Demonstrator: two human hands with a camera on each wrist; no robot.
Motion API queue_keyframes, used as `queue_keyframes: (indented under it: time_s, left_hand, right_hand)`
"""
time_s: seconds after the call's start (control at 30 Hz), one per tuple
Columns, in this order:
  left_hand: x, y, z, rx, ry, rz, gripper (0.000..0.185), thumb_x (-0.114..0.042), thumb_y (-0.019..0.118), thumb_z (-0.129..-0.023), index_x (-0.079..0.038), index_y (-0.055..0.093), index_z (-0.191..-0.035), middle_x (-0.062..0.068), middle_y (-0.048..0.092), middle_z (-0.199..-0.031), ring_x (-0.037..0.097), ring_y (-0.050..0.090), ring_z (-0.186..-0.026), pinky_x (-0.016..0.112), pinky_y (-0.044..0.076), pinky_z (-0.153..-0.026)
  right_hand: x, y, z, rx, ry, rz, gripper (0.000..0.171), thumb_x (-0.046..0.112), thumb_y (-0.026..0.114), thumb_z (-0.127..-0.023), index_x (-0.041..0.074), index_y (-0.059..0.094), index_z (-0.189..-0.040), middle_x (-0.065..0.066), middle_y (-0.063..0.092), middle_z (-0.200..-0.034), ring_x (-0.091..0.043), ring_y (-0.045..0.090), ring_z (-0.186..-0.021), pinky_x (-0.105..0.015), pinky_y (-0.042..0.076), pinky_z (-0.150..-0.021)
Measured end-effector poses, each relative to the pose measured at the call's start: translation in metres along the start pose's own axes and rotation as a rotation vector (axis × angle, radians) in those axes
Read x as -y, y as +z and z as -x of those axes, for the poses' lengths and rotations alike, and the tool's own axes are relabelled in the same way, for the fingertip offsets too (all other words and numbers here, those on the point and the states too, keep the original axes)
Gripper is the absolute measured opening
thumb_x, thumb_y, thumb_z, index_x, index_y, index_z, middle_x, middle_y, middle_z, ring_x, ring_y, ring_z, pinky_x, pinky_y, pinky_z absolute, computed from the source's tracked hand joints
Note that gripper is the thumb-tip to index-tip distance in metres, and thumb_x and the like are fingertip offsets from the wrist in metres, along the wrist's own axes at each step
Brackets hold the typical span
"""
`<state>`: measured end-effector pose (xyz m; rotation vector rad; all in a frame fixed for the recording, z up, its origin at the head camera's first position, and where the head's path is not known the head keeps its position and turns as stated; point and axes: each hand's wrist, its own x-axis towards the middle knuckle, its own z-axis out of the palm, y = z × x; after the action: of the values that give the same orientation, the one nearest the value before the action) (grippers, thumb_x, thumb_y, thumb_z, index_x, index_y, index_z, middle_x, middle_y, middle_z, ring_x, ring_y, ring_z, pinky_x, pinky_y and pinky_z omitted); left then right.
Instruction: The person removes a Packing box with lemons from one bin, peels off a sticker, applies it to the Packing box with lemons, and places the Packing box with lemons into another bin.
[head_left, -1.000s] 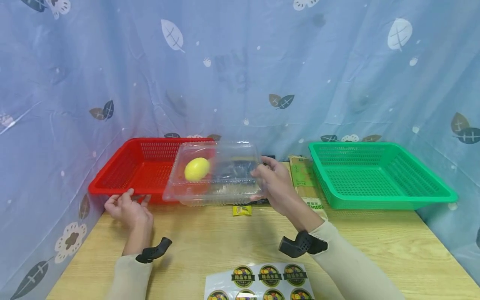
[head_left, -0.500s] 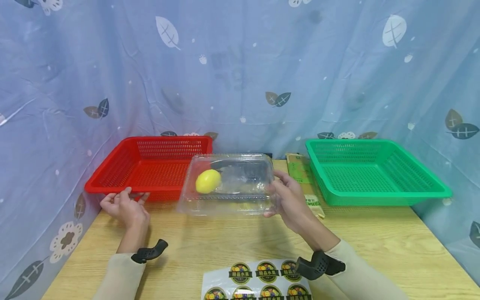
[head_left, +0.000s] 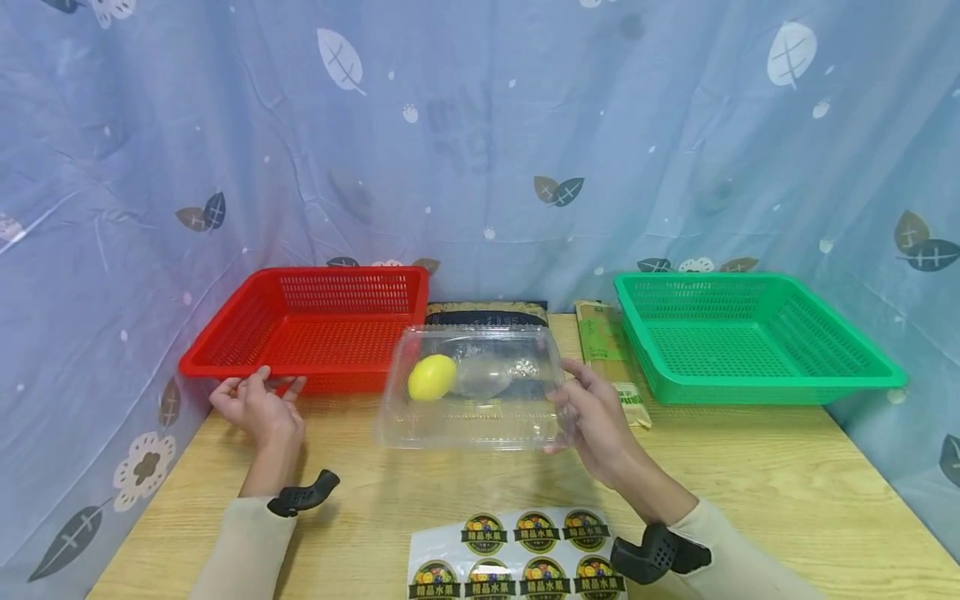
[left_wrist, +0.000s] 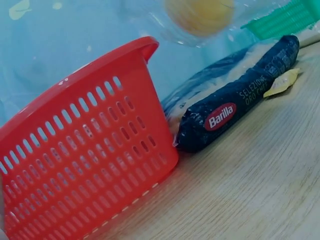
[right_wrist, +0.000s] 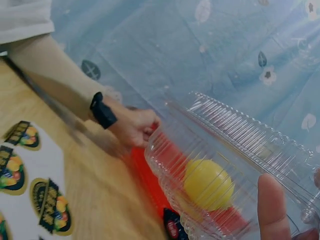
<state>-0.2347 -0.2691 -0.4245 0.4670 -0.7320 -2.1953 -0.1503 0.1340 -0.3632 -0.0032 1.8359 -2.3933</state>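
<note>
The right hand (head_left: 596, 421) is pinching the right end of the clear box (head_left: 468, 432), which is hanging above the table (head_left: 697, 475) between the red basket (head_left: 348, 382) at left and the green basket (head_left: 765, 392) at right. Inside the box, the lemon (head_left: 432, 377) is lying at left. The left hand (head_left: 262, 412) is gripping the red basket's near rim. The stickers (head_left: 536, 534) are lying near; the Barilla pack (left_wrist: 230, 111) is resting far.

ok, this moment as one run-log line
right grip: holds clear container above table | yellow fruit: inside container | left grip: touches near rim of red basket | sticker sheet: on table
</note>
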Motion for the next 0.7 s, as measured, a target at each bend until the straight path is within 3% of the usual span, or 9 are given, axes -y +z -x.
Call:
queue_keyframes:
  time_s: [0.3,0.5,0.7]
  left_hand:
    - [-0.001,0.000,0.002,0.029,-0.012,0.042,0.034,0.001,0.062,-0.095,-0.012,0.034,-0.109,0.008,0.044,-0.104,0.025,0.055,-0.064,0.037,0.060,-0.056]
    - [-0.003,-0.003,0.002,0.040,-0.023,0.025,0.034,-0.001,0.062,-0.096,-0.013,0.034,-0.112,0.008,0.045,-0.106,0.024,0.056,-0.065,0.036,0.061,-0.058]
    - [-0.002,-0.003,0.003,0.051,-0.033,0.014,0.035,-0.002,0.063,-0.097,-0.014,0.035,-0.114,0.008,0.045,-0.106,0.024,0.057,-0.066,0.037,0.061,-0.060]
  right_hand:
    - [-0.015,-0.016,0.008,0.008,0.039,0.057,0.076,0.001,0.051,-0.086,0.003,0.022,-0.157,0.007,0.033,-0.057,-0.006,0.034,-0.043,-0.033,0.056,-0.048]
    - [-0.026,-0.026,0.011,0.001,0.075,0.081,0.078,0.003,0.053,-0.087,0.005,0.020,-0.158,0.008,0.034,-0.054,-0.007,0.033,-0.043,-0.038,0.058,-0.052]
    - [-0.033,-0.032,0.013,-0.005,0.074,0.085,0.078,0.003,0.052,-0.087,0.003,0.019,-0.158,0.007,0.035,-0.058,-0.006,0.034,-0.043,-0.035,0.058,-0.052]
